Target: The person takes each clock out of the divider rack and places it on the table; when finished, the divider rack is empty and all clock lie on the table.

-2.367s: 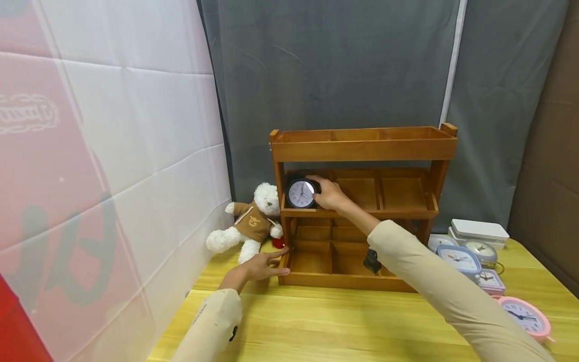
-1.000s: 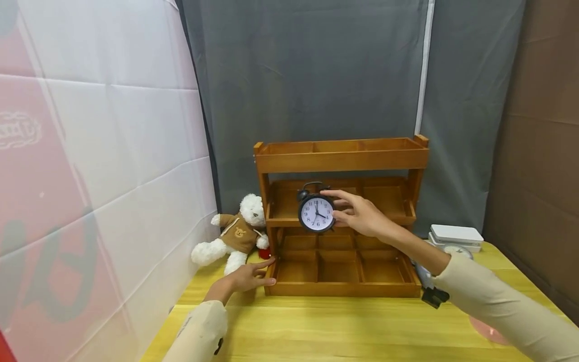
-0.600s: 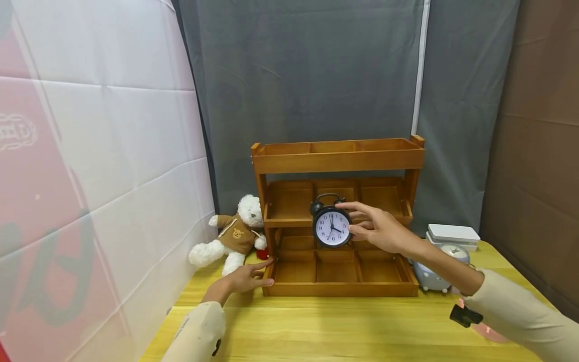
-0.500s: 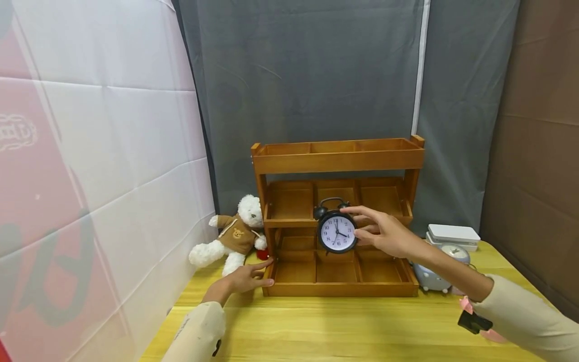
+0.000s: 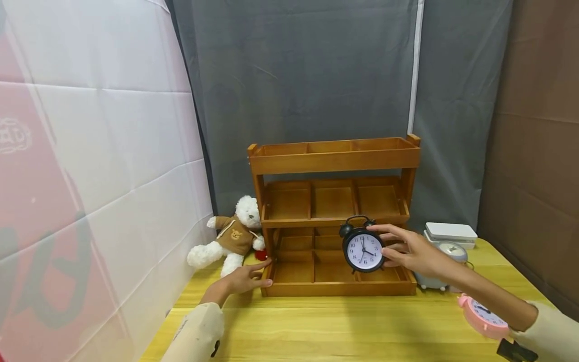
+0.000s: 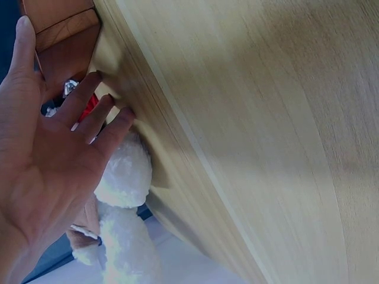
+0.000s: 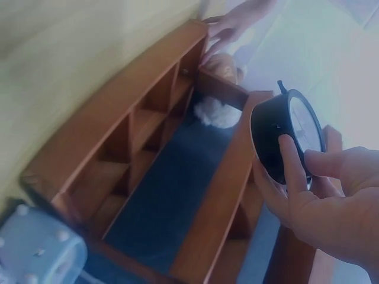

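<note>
My right hand (image 5: pixel 411 254) holds a black twin-bell alarm clock (image 5: pixel 364 250) by its right side, thumb at the front rim and fingers around the casing. The clock hangs upright in front of the wooden shelf rack (image 5: pixel 334 163), overlapping its lower tiers in the head view. In the right wrist view the fingers curl around the black clock (image 7: pixel 272 133). At the rack's lower left corner rests my left hand (image 5: pixel 239 281), fingers spread and touching the side. The left wrist view shows that hand (image 6: pixel 53 160) with straight, parted fingers and nothing in its palm.
A white teddy bear (image 5: pixel 235 234) in a brown hoodie leans left of the rack. To the right stand a pink alarm clock (image 5: pixel 484 317), a grey round-faced clock (image 5: pixel 452 251) and white boxes (image 5: pixel 450 231). A white fabric wall (image 5: pixel 126 151) borders the left side.
My right hand has taken the black clock off the middle tier's left compartment and brought it forward, down and to the right. My left hand stays at the rack's corner.
</note>
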The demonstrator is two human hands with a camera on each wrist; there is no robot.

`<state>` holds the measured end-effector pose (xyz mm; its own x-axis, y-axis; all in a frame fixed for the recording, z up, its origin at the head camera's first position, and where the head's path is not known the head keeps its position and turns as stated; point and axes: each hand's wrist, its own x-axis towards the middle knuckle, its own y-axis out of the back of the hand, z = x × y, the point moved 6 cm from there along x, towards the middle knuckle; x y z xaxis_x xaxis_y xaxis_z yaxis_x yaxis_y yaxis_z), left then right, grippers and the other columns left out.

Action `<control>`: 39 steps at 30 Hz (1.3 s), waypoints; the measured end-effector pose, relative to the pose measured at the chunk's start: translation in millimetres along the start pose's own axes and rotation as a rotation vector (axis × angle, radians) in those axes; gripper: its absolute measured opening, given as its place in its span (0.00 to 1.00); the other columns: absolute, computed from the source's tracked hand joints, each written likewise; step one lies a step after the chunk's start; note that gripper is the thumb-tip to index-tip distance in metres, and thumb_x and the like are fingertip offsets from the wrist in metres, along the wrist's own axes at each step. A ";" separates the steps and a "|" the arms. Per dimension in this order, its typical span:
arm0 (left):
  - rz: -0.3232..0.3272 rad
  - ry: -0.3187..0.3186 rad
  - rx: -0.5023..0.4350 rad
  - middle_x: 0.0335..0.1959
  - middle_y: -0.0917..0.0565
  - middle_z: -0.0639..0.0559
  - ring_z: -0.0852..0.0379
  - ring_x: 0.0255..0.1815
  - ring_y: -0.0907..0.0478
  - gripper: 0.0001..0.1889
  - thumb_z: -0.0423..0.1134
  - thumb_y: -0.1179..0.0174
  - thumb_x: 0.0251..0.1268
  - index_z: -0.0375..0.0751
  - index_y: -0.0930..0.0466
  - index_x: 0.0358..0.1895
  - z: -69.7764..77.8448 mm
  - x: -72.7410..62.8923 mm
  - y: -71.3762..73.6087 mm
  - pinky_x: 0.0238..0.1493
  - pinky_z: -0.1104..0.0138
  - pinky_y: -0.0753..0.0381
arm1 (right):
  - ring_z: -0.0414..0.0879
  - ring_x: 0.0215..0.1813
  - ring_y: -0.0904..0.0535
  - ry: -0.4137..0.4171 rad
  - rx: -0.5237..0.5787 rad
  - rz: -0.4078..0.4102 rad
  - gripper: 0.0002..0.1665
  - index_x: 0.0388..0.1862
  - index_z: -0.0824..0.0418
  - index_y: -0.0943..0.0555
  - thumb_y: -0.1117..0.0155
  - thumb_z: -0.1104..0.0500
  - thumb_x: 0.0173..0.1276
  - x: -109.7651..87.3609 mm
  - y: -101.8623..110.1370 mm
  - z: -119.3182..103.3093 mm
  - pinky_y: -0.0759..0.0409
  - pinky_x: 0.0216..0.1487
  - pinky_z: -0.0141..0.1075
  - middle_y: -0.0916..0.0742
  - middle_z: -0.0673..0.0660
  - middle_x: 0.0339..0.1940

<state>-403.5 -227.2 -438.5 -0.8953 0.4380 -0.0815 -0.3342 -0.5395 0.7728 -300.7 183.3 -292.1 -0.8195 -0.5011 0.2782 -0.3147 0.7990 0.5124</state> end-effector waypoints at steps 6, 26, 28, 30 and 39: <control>-0.006 -0.013 -0.010 0.68 0.26 0.24 0.32 0.70 0.26 0.41 0.53 0.35 0.73 0.44 0.42 0.83 -0.8 1.3 -0.3 0.69 0.39 0.30 | 0.77 0.67 0.27 0.041 -0.148 0.040 0.31 0.78 0.63 0.31 0.37 0.63 0.78 -21.6 10.9 15.1 0.14 0.53 0.50 0.29 0.76 0.73; -0.009 -0.005 -0.020 0.74 0.31 0.29 0.32 0.71 0.28 0.42 0.55 0.35 0.73 0.46 0.42 0.83 -5.7 6.2 -2.2 0.69 0.40 0.29 | 0.80 0.65 0.28 -0.096 0.075 0.031 0.33 0.78 0.67 0.36 0.39 0.63 0.79 -70.8 20.1 76.3 0.11 0.48 0.45 0.36 0.87 0.69; -0.009 -0.004 -0.021 0.75 0.31 0.29 0.32 0.71 0.28 0.42 0.54 0.35 0.73 0.46 0.42 0.83 -5.9 6.1 -2.3 0.69 0.40 0.29 | 0.82 0.66 0.29 -0.112 0.081 0.032 0.32 0.78 0.67 0.36 0.39 0.63 0.80 -75.6 20.9 84.1 0.11 0.48 0.45 0.36 0.88 0.69; -0.009 -0.003 -0.018 0.74 0.31 0.29 0.32 0.71 0.28 0.42 0.54 0.35 0.73 0.46 0.42 0.83 -5.5 5.9 -2.1 0.68 0.40 0.28 | 0.83 0.66 0.32 -0.127 0.084 0.028 0.32 0.78 0.66 0.35 0.39 0.63 0.80 -80.4 21.6 92.0 0.11 0.47 0.45 0.37 0.89 0.69; -0.008 -0.016 -0.006 0.74 0.31 0.29 0.31 0.70 0.26 0.42 0.53 0.35 0.73 0.44 0.42 0.83 -1.5 2.9 -1.2 0.67 0.40 0.28 | 0.59 0.64 0.23 -0.178 0.182 -0.023 0.31 0.79 0.54 0.32 0.41 0.64 0.80 -103.0 22.3 127.3 0.12 0.51 0.47 0.39 0.90 0.67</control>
<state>-406.2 -226.4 -440.6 -0.8877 0.4539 -0.0770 -0.3429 -0.5402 0.7685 -284.2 295.0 -412.7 -0.8774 -0.4664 0.1125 -0.4021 0.8428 0.3578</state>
